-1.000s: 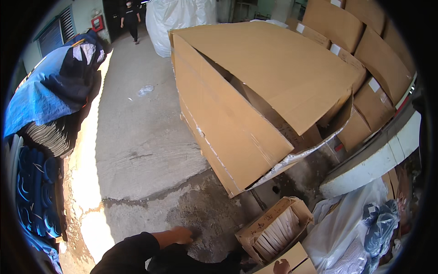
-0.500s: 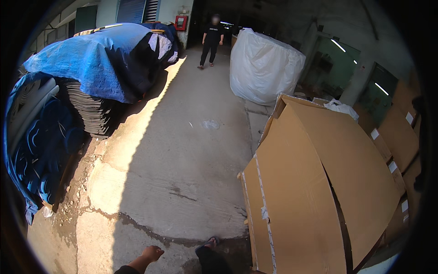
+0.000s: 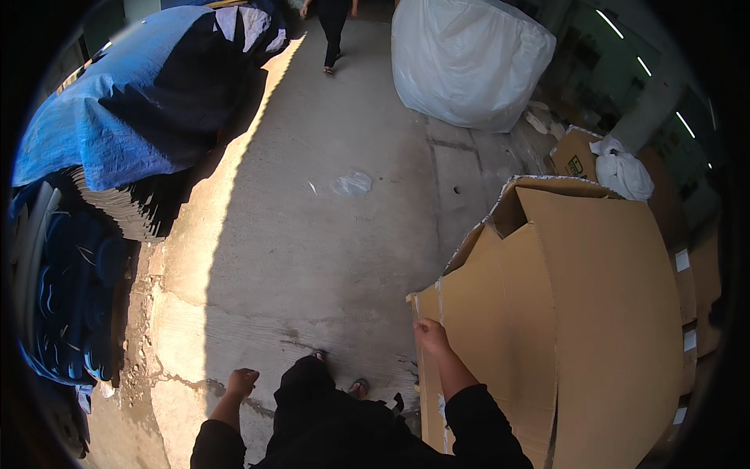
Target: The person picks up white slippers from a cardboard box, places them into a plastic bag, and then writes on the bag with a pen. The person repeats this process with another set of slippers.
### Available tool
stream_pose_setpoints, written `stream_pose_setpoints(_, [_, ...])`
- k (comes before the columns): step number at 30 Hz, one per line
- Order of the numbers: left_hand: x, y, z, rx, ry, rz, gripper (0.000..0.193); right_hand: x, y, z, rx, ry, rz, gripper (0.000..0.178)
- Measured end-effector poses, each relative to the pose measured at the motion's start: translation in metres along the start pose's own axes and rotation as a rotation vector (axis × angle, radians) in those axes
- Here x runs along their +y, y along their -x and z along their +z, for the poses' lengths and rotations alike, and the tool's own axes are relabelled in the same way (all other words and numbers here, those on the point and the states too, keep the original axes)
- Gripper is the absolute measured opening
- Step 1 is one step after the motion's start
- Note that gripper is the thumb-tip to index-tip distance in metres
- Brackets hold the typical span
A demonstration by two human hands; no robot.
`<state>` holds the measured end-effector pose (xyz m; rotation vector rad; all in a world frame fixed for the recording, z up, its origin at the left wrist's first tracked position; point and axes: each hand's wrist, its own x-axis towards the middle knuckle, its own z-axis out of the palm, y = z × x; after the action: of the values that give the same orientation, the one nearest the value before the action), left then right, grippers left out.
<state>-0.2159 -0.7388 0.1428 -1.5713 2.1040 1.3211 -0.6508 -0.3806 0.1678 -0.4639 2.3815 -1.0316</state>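
My left hand (image 3: 243, 381) hangs over the concrete floor at my left side, fingers curled in, with nothing showing in it. On the other side, my right hand (image 3: 431, 336) is raised in front of me with its fingers folded. It overlaps the left edge of a large brown cardboard box (image 3: 500, 285); whether it touches the cardboard I cannot tell. No object shows in that hand. The box has a raised, partly open top flap and a pale strip along its left side. My sandalled feet show between my hands.
A blue tarpaulin (image 3: 133, 98) covers stacked dark sheets on the left, beside blue rolled material (image 3: 78, 289). A white plastic-wrapped load (image 3: 469, 66) stands ahead right. Clear plastic (image 3: 352, 184) lies on the floor (image 3: 312, 250). Another person (image 3: 334, 31) walks far ahead.
The view has tilted down and moved forward along the floor. My right hand has come into view beside the cardboard box, and the wrapped load looks nearer. Both hands show nothing held.
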Motion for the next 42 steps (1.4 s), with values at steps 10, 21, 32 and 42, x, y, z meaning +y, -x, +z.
stream_pose_setpoints(10, [0.196,-0.305,-0.020,-0.281,-0.173,-0.442,0.029,-0.126,-0.299,-0.047,-0.033,0.106,0.054,0.024])
stream_pose_setpoints(21, [0.822,-0.584,0.044,-0.183,-0.128,0.673,0.027,-0.045,-0.520,-0.148,0.071,0.161,0.465,0.027])
stream_pose_setpoints(32, [1.006,-0.686,0.161,-0.431,-0.417,0.035,0.030,0.081,-0.678,-0.391,-0.070,0.086,0.883,0.022])
stream_pose_setpoints(42, [1.307,-0.888,0.360,-0.414,-0.572,-0.023,0.026,0.117,-0.854,-0.622,0.435,-0.188,1.105,0.026])
